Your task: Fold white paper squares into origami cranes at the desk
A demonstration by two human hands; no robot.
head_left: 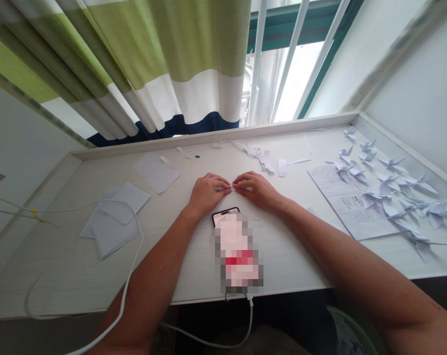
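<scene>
My left hand [207,192] and my right hand [256,190] lie side by side on the white desk [171,256], fingertips meeting over a small folded piece of white paper [231,188]. Both hands have their fingers pressed down on the paper, pinching it against the desk. Most of the paper is hidden under the fingers. A phone [236,249] lies just in front of the hands, its screen up, with a white cable [242,330] plugged into its near end.
Several folded white paper cranes [393,190] lie at the right, some on a printed sheet [351,204]. Square white paper sheets [114,217] lie at the left, two more [156,171] further back. Paper scraps [264,159] lie near the window. A white cable [132,246] loops over the left.
</scene>
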